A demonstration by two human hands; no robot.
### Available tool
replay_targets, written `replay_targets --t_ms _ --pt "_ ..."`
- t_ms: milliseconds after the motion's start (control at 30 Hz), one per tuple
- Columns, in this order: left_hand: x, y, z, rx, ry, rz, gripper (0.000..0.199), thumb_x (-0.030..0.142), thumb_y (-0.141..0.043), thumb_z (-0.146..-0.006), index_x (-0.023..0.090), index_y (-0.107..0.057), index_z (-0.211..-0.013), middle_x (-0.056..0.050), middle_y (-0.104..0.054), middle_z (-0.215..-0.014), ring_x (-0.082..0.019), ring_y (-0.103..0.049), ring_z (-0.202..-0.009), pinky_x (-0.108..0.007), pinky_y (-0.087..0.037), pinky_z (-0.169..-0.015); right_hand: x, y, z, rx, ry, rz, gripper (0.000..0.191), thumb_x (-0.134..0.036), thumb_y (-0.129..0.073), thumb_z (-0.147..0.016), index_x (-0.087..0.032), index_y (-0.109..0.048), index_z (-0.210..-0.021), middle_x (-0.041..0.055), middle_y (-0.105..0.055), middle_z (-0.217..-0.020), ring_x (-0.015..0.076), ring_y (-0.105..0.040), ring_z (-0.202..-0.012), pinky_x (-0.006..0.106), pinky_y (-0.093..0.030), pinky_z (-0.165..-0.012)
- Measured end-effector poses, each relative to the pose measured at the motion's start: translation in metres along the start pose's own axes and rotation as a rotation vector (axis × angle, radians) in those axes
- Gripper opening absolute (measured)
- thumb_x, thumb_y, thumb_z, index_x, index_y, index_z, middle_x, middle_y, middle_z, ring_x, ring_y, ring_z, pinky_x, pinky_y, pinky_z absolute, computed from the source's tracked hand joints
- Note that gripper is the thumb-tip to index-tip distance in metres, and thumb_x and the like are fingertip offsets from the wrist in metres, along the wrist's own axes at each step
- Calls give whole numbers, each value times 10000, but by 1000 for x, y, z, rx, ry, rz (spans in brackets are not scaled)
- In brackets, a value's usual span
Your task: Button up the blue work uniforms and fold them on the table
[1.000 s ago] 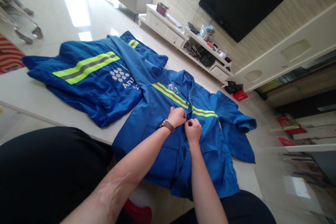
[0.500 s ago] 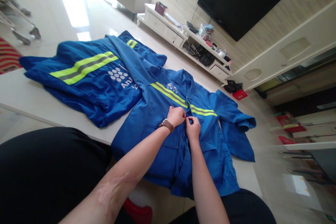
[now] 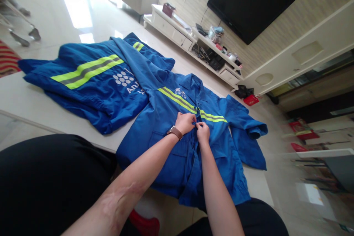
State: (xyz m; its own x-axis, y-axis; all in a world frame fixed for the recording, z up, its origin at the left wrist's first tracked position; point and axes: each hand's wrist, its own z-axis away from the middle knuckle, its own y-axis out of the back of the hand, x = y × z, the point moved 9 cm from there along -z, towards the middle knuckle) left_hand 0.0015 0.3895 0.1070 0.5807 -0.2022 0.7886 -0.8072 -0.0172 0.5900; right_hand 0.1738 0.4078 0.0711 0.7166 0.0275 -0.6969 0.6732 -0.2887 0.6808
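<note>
A blue work jacket [image 3: 171, 118] with yellow-and-grey reflective bands lies front up before me, its collar pointing away. My left hand [image 3: 185, 122], with a brown-strapped watch at the wrist, pinches the left side of its front opening just below the band. Close beside it, my right hand [image 3: 202, 131] pinches the other edge of the opening. The fingertips of both hands almost meet; any button between them is too small to make out. To the left lies a second blue garment [image 3: 96, 99] with a wide reflective band and white printing, partly under the jacket's sleeve.
Both garments rest on a low white table [image 3: 16, 96]. Beyond it stand a white TV cabinet [image 3: 166, 25] with assorted items and a wall-mounted television [image 3: 249, 3]. A red bag [image 3: 250, 100] sits on the floor at the right. My black-clad knees flank the table's near edge.
My right fingers have uncurled slightly and shifted a little at the jacket's opening. My left hand keeps nearly the same place. The whole view has drifted slightly.
</note>
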Motion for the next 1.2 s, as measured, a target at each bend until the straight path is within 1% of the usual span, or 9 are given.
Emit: replay_targets --t_ms 133,267,400,467,533,733,900,1000,1200 --pt "-1 -1 0 -5 32 -8 170 204 -662 -778 243 -695 -940 -11 -759 -1029 -223 -671 -985 -385 -347 -922 7 -5 -10 -11 -44 -52 240 -445 -612 -721 -239 -626 -599 -3 -626 -572 190 -518 -578 276 -363 -578" --pt "-1 -2 0 -22 40 -7 143 213 -659 -785 244 -706 -916 -19 -762 -1034 -231 -667 -995 -393 -348 -930 8 -8 -17 -49 -65 -162 283 -492 -620 -693 -223 -622 -606 -14 -606 -543 177 -509 -555 279 -391 -573" --pt "2 1 1 4 34 46 114 316 -661 -823 251 -721 -896 -15 -759 -988 -219 -663 -956 -386 -349 -930 3 -4 -14 -92 -59 -283 340 -541 -629 -676 -202 -616 -652 -7 -596 -572 175 -520 -590 287 -423 -598" --pt "2 3 1 12 30 88 147 381 -664 -841 251 -724 -872 -2 -755 -932 -202 -661 -916 -375 -348 -924 0 0 -8 -96 -46 -338 354 -547 -636 -674 -195 -614 -700 -5 -606 -624 173 -531 -631 288 -437 -632" --pt "4 3 1 14 15 116 160 402 -679 -842 250 -726 -858 12 -749 -900 -189 -661 -891 -364 -345 -920 -3 4 -3 -92 -38 -381 355 -539 -643 -674 -191 -608 -735 -5 -609 -673 171 -537 -672 288 -444 -669" --pt "4 2 1 1 2 114 100 334 -717 -828 252 -720 -885 24 -758 -891 -188 -671 -890 -365 -344 -913 -3 5 1 -107 -66 -438 332 -500 -670 -654 -188 -601 -743 -7 -593 -706 170 -521 -713 283 -431 -687" --pt "7 1 1 18 -28 95 83 281 -721 -816 256 -718 -895 23 -762 -874 -191 -674 -892 -369 -337 -915 0 3 -3 -159 -115 -441 357 -529 -674 -628 -195 -601 -733 -13 -601 -672 172 -535 -691 294 -444 -688" --pt "7 -1 1 34 -13 76 78 231 -694 -803 251 -709 -876 24 -753 -846 -194 -676 -878 -375 -335 -917 1 -1 -7 -217 -154 -409 359 -532 -693 -588 -194 -614 -681 -14 -598 -619 167 -530 -649 292 -436 -658" --pt "4 -3 2 54 6 63 181 121 -611 -777 248 -693 -876 23 -741 -825 -194 -674 -850 -378 -333 -901 1 -8 -18 -314 -197 -257 287 -464 -716 -559 -187 -658 -608 -22 -580 -529 147 -495 -561 275 -396 -577"
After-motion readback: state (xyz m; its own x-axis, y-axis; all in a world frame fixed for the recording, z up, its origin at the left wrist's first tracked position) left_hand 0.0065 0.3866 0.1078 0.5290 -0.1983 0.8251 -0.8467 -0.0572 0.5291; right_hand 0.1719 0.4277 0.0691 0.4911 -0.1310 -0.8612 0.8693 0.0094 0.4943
